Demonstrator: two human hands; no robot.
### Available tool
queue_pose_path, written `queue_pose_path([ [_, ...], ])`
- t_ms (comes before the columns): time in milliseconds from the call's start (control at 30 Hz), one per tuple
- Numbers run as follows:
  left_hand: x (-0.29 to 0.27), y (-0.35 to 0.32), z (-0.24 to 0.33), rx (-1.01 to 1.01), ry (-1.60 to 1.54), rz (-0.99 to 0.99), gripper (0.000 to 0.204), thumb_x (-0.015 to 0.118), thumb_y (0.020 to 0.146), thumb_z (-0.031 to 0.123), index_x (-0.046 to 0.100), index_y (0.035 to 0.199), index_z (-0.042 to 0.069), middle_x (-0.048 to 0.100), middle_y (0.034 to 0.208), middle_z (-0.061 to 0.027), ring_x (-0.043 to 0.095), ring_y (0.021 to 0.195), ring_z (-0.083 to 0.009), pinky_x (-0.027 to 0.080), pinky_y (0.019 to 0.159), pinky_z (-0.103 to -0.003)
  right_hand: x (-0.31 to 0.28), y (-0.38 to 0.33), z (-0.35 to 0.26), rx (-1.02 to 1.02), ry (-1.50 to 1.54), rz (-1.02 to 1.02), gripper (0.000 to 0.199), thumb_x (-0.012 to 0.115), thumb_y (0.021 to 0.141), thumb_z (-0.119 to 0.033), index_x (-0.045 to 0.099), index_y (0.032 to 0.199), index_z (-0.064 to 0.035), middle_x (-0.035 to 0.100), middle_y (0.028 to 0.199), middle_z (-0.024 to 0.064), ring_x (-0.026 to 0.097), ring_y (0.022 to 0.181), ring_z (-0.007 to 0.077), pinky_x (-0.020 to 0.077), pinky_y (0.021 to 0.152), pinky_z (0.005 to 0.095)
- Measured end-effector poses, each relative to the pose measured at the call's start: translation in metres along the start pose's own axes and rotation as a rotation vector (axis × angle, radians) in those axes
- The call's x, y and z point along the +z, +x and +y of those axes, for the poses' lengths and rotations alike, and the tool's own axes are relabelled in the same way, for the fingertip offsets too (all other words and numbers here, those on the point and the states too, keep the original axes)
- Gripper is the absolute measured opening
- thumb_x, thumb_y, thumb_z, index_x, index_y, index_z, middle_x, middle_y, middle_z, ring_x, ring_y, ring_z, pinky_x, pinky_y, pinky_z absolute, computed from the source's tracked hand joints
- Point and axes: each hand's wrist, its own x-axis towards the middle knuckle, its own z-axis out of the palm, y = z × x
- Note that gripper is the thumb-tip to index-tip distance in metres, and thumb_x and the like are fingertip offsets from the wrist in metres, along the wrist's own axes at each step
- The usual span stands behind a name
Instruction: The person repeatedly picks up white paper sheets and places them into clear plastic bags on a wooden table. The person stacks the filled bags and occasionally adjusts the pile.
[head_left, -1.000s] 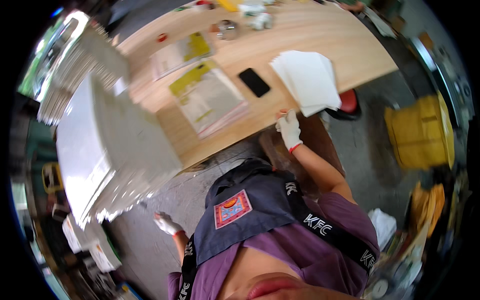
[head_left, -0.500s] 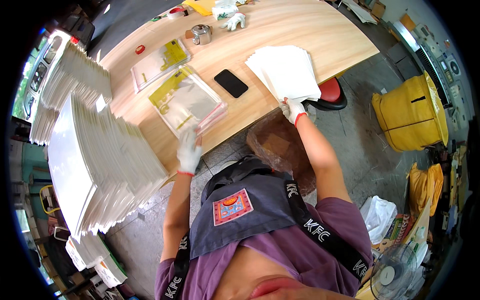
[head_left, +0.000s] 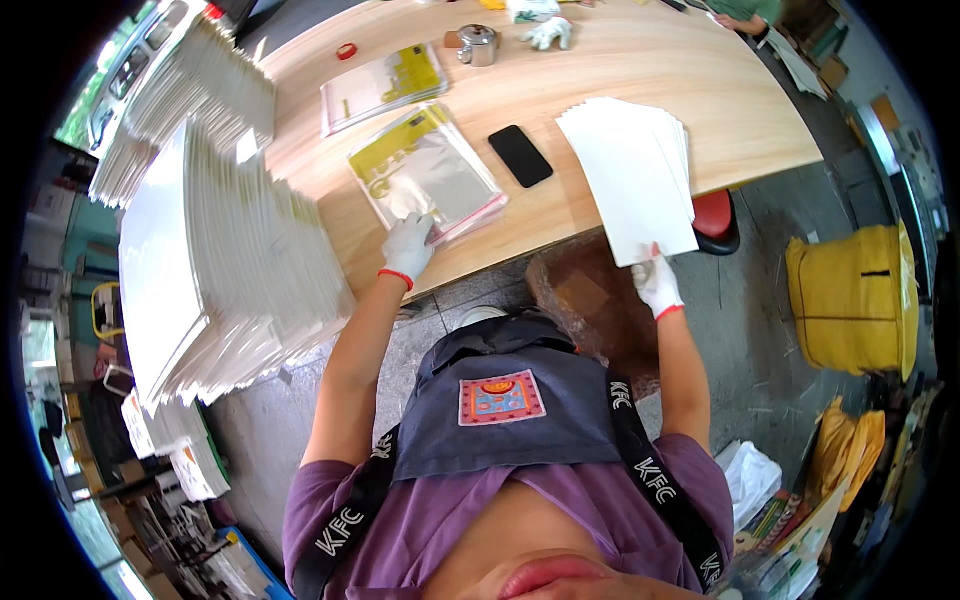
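White-gloved hands work both ends of a pale wooden table point(head_left: 700, 90), seen from above the worker's apron. Left hand point(head_left: 408, 245) lies flat, fingers spread and unclenched, on the near corner of a stack of clear plastic sleeves point(head_left: 425, 170) with yellow printed inserts, just left of a black phone point(head_left: 520, 155). Right hand point(head_left: 657, 283) pinches the near edge of a stack of white sheets point(head_left: 635, 175), which lies right of the phone and juts out past the table's near edge.

A second pile of sleeves point(head_left: 380, 85) sits beyond the first, with a small metal pot point(head_left: 478, 45) and a spare glove point(head_left: 548, 32) behind the phone at the far side. Tall fanned piles of white card point(head_left: 200, 260) crowd the table's left end; a red stool point(head_left: 712, 215) and a yellow bin point(head_left: 855, 295) stand on the floor to the right.

The overhang looks the likeliest trouble: held only at one edge, the sheets could slide off and scatter if the pinch slackens. Slick sleeves may also skid under a gloved palm.
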Motion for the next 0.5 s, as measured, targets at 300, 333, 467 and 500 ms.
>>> queue_pose_path([
  [300, 0.024, 0.006, -0.042, -0.071, -0.286, 0.169, 0.025, 0.057, 0.072, 0.007, 0.057, 0.096, 0.012, 0.054, 0.104, -0.0067, 0.052, 0.099, -0.0276, 0.047, 0.079, -0.038, 0.072, -0.05, -0.013, -0.388, -0.157, 0.006, 0.031, 0.054, 0.084, -0.013, 0.048, 0.114, -0.0051, 0.06, 0.086, 0.0058, 0.057, 0.057, 0.0119, 0.042, 0.037, 0.0236],
  [333, 0.027, 0.004, -0.045, -0.066, -0.302, 0.19, 0.024, 0.058, 0.072, 0.007, 0.057, 0.095, 0.012, 0.054, 0.104, -0.0069, 0.052, 0.099, -0.028, 0.047, 0.079, -0.038, 0.096, -0.064, -0.004, -0.304, -0.122, 0.066, 0.034, 0.054, 0.083, -0.013, 0.048, 0.114, -0.0022, 0.06, 0.085, 0.0067, 0.056, 0.055, 0.0118, 0.0411, 0.036, 0.0232],
  [467, 0.034, -0.001, -0.051, -0.04, -0.356, 0.266, 0.021, 0.057, 0.073, 0.009, 0.057, 0.094, 0.011, 0.054, 0.101, -0.0071, 0.051, 0.099, -0.0286, 0.047, 0.08, -0.038, 0.08, -0.062, 0.034, 0.004, -0.357, -0.275, 0.041, 0.052, 0.081, -0.012, 0.048, 0.118, 0.0054, 0.061, 0.102, 0.0143, 0.063, 0.086, 0.0207, 0.052, 0.073, 0.0302],
  [500, 0.035, -0.002, -0.052, -0.035, -0.366, 0.283, 0.021, 0.057, 0.073, 0.009, 0.057, 0.094, 0.011, 0.055, 0.1, -0.007, 0.051, 0.099, -0.0286, 0.047, 0.08, -0.038, 0.091, -0.066, 0.045, 0.057, -0.369, -0.283, 0.038, 0.053, 0.082, -0.012, 0.05, 0.115, 0.005, 0.063, 0.098, 0.0126, 0.064, 0.08, 0.0178, 0.053, 0.068, 0.0272],
])
